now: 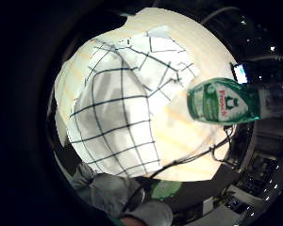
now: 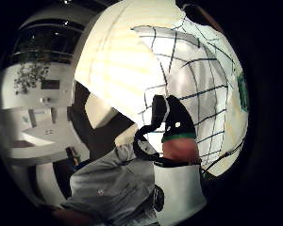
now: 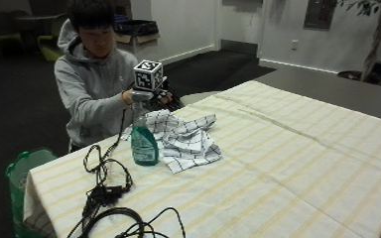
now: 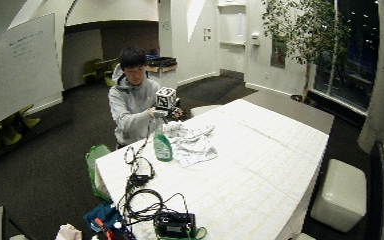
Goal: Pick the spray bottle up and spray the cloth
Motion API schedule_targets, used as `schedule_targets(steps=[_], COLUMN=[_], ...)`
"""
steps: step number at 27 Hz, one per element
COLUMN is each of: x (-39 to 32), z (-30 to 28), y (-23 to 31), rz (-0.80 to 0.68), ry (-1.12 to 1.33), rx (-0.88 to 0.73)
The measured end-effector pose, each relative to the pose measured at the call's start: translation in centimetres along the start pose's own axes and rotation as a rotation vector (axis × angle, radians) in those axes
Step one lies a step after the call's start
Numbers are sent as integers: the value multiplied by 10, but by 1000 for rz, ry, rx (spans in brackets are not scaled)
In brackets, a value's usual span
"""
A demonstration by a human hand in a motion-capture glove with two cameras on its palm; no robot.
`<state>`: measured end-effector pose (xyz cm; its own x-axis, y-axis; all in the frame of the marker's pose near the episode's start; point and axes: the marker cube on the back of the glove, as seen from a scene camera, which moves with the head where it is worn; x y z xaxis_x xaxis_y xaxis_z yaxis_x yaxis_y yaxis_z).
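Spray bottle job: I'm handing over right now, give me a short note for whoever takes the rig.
Right hand: gloved, raised above the table's near edge by the top of the spray bottle; whether it grips the bottle cannot be told.
Spray bottle: green, standing upright on the striped tablecloth, its base still on the table.
Cloth: white checked, crumpled, lying right beside the bottle.
Done: hand brought to the bottle.
Left: lift the bottle, aim it at the cloth, spray.
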<state>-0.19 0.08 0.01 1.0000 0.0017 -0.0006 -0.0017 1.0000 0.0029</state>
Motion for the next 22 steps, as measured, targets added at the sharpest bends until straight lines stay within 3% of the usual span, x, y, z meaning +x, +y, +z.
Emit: schedule_targets(steps=[13, 22], x=[1, 11], z=[-1, 6], y=[3, 38], rz=[-4, -34], ry=[5, -49], rx=[23, 125])
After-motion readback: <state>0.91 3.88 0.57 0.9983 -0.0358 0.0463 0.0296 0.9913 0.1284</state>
